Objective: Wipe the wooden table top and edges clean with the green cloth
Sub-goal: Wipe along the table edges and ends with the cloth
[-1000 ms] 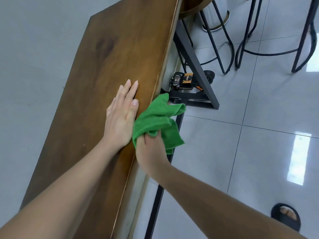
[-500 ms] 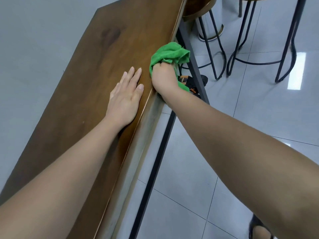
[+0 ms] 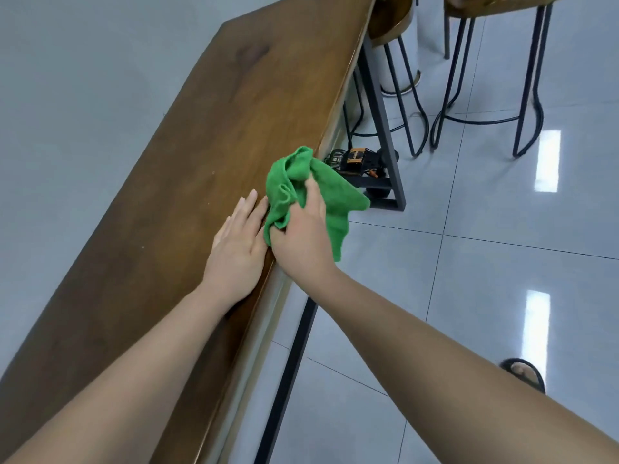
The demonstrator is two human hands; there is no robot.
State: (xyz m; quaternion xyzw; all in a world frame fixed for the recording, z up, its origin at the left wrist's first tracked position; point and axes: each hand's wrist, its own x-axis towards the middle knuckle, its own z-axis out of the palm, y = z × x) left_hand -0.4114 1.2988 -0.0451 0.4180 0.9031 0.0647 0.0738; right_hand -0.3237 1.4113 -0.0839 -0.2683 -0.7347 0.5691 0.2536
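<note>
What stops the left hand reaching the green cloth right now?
Probably nothing, so yes: the left hand lies flat on the table top right beside the green cloth, fingertips nearly touching it. The right hand, gripping it, is the only obstacle.

Floor [image 3: 485,279]: glossy grey tiles with light reflections at 3 o'clock. Two stools on black metal legs at 1 o'clock: near stool [image 3: 388,21], far stool [image 3: 531,78]. White cylinder [image 3: 412,45], gold-rimmed base, behind the near stool. Black-and-orange device [image 3: 360,159] on the floor, just above centre. Sandalled foot [image 3: 524,373] at 4 o'clock.
</note>
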